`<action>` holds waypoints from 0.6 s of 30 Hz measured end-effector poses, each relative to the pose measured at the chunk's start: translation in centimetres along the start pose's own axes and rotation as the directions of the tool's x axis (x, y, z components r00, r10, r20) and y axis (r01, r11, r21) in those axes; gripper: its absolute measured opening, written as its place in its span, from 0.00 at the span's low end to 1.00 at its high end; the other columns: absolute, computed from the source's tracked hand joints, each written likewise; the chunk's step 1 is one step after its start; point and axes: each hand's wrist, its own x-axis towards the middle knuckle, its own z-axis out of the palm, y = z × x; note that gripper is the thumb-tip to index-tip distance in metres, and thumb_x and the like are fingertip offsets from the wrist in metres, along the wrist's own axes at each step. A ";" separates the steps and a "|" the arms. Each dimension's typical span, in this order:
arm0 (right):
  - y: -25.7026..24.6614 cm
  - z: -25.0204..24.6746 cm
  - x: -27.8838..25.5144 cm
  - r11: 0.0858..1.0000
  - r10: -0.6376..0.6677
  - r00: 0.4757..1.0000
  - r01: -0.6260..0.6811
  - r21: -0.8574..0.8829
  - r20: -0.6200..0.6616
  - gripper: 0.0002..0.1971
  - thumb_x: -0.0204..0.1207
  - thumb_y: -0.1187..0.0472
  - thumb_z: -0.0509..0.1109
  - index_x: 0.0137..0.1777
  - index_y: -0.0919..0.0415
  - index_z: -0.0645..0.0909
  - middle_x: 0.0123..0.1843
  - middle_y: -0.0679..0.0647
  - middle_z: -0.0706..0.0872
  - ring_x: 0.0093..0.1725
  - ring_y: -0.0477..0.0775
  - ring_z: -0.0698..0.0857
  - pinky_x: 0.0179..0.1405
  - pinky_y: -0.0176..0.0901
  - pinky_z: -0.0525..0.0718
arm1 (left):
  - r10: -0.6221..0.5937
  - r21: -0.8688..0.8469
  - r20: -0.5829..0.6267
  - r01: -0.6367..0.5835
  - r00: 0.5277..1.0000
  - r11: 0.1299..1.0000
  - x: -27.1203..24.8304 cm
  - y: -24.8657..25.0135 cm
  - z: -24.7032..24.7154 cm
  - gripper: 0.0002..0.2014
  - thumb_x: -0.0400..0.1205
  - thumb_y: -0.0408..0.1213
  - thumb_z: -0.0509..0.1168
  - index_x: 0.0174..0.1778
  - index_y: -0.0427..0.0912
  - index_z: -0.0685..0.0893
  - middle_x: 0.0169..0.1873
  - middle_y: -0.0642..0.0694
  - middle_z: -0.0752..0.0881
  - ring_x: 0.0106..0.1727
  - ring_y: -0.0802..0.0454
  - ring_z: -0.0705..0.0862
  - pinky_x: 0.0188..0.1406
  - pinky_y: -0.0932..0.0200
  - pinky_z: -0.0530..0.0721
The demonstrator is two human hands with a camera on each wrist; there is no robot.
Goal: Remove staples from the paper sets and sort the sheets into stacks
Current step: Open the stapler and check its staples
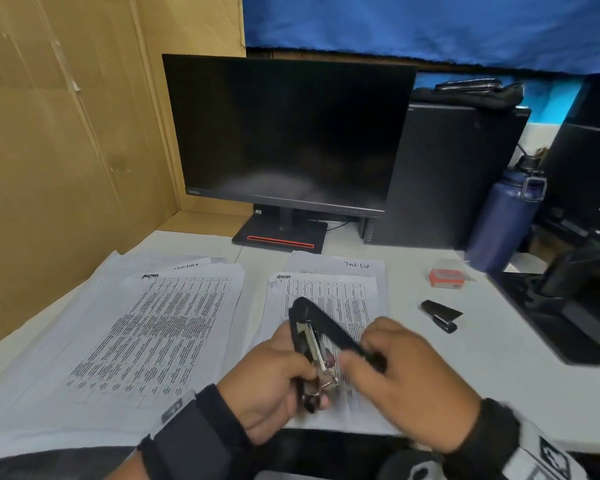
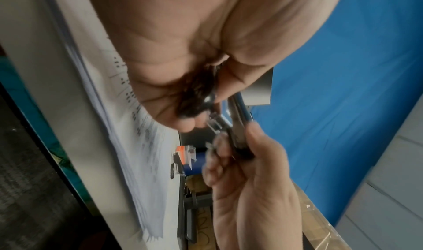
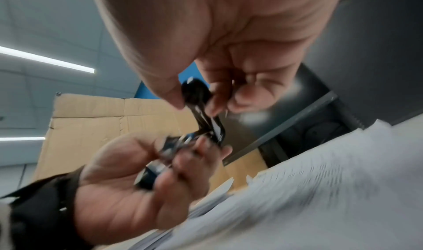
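Observation:
A black stapler [image 1: 321, 336] is swung open above the papers, its metal staple track [image 1: 314, 348] exposed. My left hand [image 1: 278, 382] grips the stapler's base and track end. My right hand [image 1: 392, 365] pinches the black top cover near its free end. The right wrist view shows the black cover [image 3: 201, 109] between my right thumb and fingers, with the left hand [image 3: 128, 178] curled round the base. In the left wrist view the stapler [image 2: 235, 125] is blurred between both hands. Printed paper sets lie below: a spread pile [image 1: 146, 327] on the left and a stack [image 1: 333, 289] in the middle.
A second small black stapler [image 1: 442, 315] and an orange staple box [image 1: 445, 278] lie on the white desk [image 1: 499, 375] to the right. Behind stand a dark monitor [image 1: 288, 133], a computer tower [image 1: 451, 174] and a blue bottle [image 1: 503, 216]. Cardboard [image 1: 66, 150] walls the left side.

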 end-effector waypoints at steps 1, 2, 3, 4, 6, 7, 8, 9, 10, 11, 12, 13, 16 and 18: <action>0.0 -0.7 0.0 1.000 -0.013 0.999 0.013 -0.013 -0.041 0.21 0.77 0.36 0.61 0.32 0.51 0.74 0.39 0.47 0.75 0.37 0.46 0.78 0.37 0.35 0.73 | -0.024 0.010 0.007 0.023 1.000 1.000 -0.2 0.3 -0.3 0.33 0.62 0.18 0.59 0.65 0.39 0.82 0.46 0.31 0.87 0.33 0.42 0.82 0.29 0.54 0.79; 0.2 -1.5 0.1 1.000 -0.021 0.997 0.019 -0.022 -0.073 0.21 0.78 0.38 0.60 0.31 0.51 0.74 0.38 0.47 0.76 0.37 0.46 0.77 0.37 0.37 0.74 | -0.049 0.009 0.031 0.048 0.998 0.999 -0.5 0.5 -0.6 0.34 0.60 0.18 0.59 0.64 0.41 0.85 0.45 0.34 0.86 0.31 0.44 0.77 0.28 0.57 0.74; 0.4 -2.2 0.2 1.000 -0.022 0.995 0.019 -0.025 -0.097 0.21 0.78 0.39 0.61 0.31 0.52 0.74 0.37 0.48 0.76 0.37 0.46 0.78 0.37 0.38 0.74 | -0.077 -0.010 0.076 0.077 0.994 0.997 -0.7 0.8 -0.9 0.36 0.57 0.18 0.60 0.62 0.42 0.86 0.44 0.34 0.85 0.31 0.45 0.74 0.27 0.58 0.72; 0.5 -2.9 0.3 1.000 -0.013 0.994 0.011 -0.019 -0.112 0.21 0.77 0.40 0.62 0.30 0.53 0.75 0.36 0.48 0.77 0.37 0.47 0.78 0.37 0.39 0.73 | -0.108 -0.047 0.133 0.115 0.985 0.992 -1.0 1.2 -1.0 0.37 0.55 0.19 0.60 0.62 0.41 0.85 0.43 0.35 0.83 0.32 0.46 0.71 0.27 0.59 0.71; 0.9 -3.7 0.4 0.999 0.030 0.991 -0.028 0.016 -0.133 0.22 0.76 0.41 0.64 0.29 0.56 0.77 0.34 0.50 0.78 0.36 0.47 0.78 0.35 0.38 0.72 | -0.175 -0.129 0.221 0.207 0.959 0.970 -1.3 1.5 -0.8 0.35 0.56 0.21 0.62 0.63 0.41 0.81 0.41 0.35 0.80 0.36 0.47 0.67 0.26 0.61 0.72; 0.8 -3.9 0.4 0.998 0.053 0.987 -0.048 0.042 -0.148 0.22 0.75 0.41 0.64 0.28 0.57 0.77 0.32 0.51 0.78 0.35 0.47 0.78 0.34 0.38 0.72 | -0.202 -0.144 0.237 0.240 0.950 0.960 -1.3 1.5 -0.6 0.32 0.59 0.24 0.65 0.62 0.42 0.79 0.39 0.36 0.79 0.36 0.47 0.67 0.24 0.62 0.70; 0.8 -4.0 0.5 0.996 0.067 0.983 -0.057 0.064 -0.168 0.23 0.75 0.40 0.65 0.28 0.58 0.77 0.31 0.51 0.78 0.33 0.47 0.78 0.33 0.38 0.72 | -0.228 -0.131 0.226 0.261 0.947 0.956 -1.2 1.4 -0.3 0.27 0.65 0.29 0.71 0.62 0.42 0.78 0.37 0.38 0.78 0.34 0.48 0.68 0.21 0.63 0.68; 0.9 -4.0 0.6 0.994 0.079 0.978 -0.063 0.084 -0.193 0.25 0.75 0.39 0.66 0.27 0.60 0.78 0.29 0.50 0.77 0.31 0.46 0.76 0.33 0.38 0.72 | -0.254 -0.084 0.196 0.274 0.947 0.958 -1.3 1.0 0.0 0.23 0.71 0.37 0.76 0.61 0.43 0.79 0.34 0.40 0.78 0.30 0.50 0.70 0.19 0.65 0.66; 1.1 -4.1 0.8 0.991 0.099 0.970 -0.076 0.107 -0.224 0.26 0.76 0.39 0.67 0.28 0.62 0.79 0.27 0.49 0.76 0.28 0.46 0.74 0.31 0.37 0.72 | -0.278 -0.014 0.160 0.284 0.947 0.959 -1.4 0.6 0.3 0.21 0.77 0.47 0.77 0.62 0.43 0.82 0.31 0.42 0.77 0.26 0.51 0.71 0.17 0.66 0.65; 1.5 -4.1 1.1 0.986 0.127 0.958 -0.095 0.135 -0.256 0.28 0.76 0.38 0.68 0.29 0.64 0.80 0.26 0.50 0.75 0.25 0.45 0.72 0.29 0.36 0.71 | -0.297 0.052 0.136 0.293 0.945 0.955 -1.6 0.1 0.5 0.22 0.80 0.55 0.74 0.63 0.44 0.86 0.28 0.43 0.76 0.23 0.53 0.70 0.17 0.67 0.65; 2.0 -4.1 1.4 0.979 0.163 0.945 -0.118 0.168 -0.284 0.30 0.77 0.37 0.68 0.31 0.67 0.82 0.25 0.52 0.75 0.24 0.45 0.71 0.27 0.35 0.70 | -0.311 0.098 0.132 0.300 0.941 0.949 -1.8 -0.4 0.7 0.23 0.82 0.58 0.70 0.64 0.44 0.87 0.27 0.44 0.75 0.22 0.54 0.69 0.17 0.68 0.64; 2.4 -4.1 1.6 0.968 0.204 0.932 -0.147 0.204 -0.298 0.32 0.76 0.36 0.68 0.33 0.69 0.83 0.25 0.56 0.76 0.24 0.44 0.71 0.26 0.34 0.69 | -0.316 0.117 0.151 0.301 0.937 0.946 -2.0 -0.7 0.9 0.24 0.83 0.58 0.68 0.65 0.44 0.88 0.26 0.44 0.75 0.21 0.55 0.69 0.17 0.68 0.65; 3.8 -3.5 1.9 0.924 0.338 0.892 -0.255 0.284 -0.300 0.35 0.73 0.33 0.69 0.35 0.71 0.85 0.27 0.58 0.80 0.26 0.47 0.74 0.31 0.41 0.74 | -0.287 0.103 0.234 0.269 0.929 0.957 -2.2 -1.2 1.5 0.21 0.85 0.53 0.68 0.64 0.40 0.86 0.28 0.41 0.78 0.19 0.54 0.75 0.15 0.67 0.69; 4.6 -3.2 2.1 0.870 0.423 0.866 -0.306 0.386 -0.268 0.30 0.78 0.37 0.70 0.36 0.68 0.87 0.30 0.57 0.83 0.28 0.50 0.78 0.35 0.45 0.79 | -0.272 0.076 0.228 0.261 0.935 0.962 -2.1 -1.1 1.6 0.20 0.84 0.51 0.68 0.62 0.38 0.86 0.28 0.40 0.79 0.19 0.53 0.76 0.14 0.67 0.71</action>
